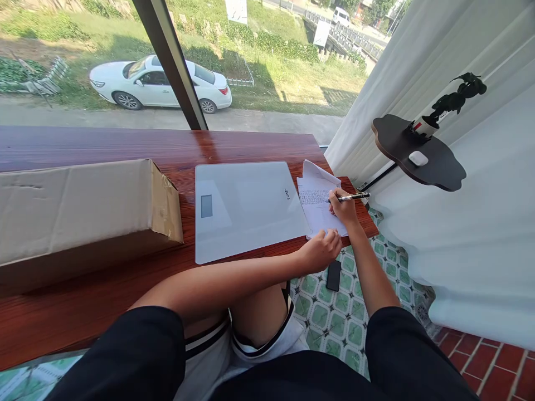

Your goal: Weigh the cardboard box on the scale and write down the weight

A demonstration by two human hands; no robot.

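Note:
My right hand (343,209) grips a dark pen (354,196), its tip down on a sheet of paper (321,214) with lines of small handwriting across its upper half. The top page of the paper is folded back and lifts at the far edge. At the near edge of the paper is my left hand (321,252), its fingers curled closed; whether they pinch anything is hidden. Directly left of the paper lies a pale, flat glass scale (246,214) with a small grey display (206,206) near its left side.
A long cardboard box (83,209) occupies the left of the reddish wooden table (251,146). On the tiled floor below lies a black phone (333,275). At right, a dark side stand (443,164) holds a potted plant (425,126) and a white mouse-like object (418,159), before white curtains (480,245).

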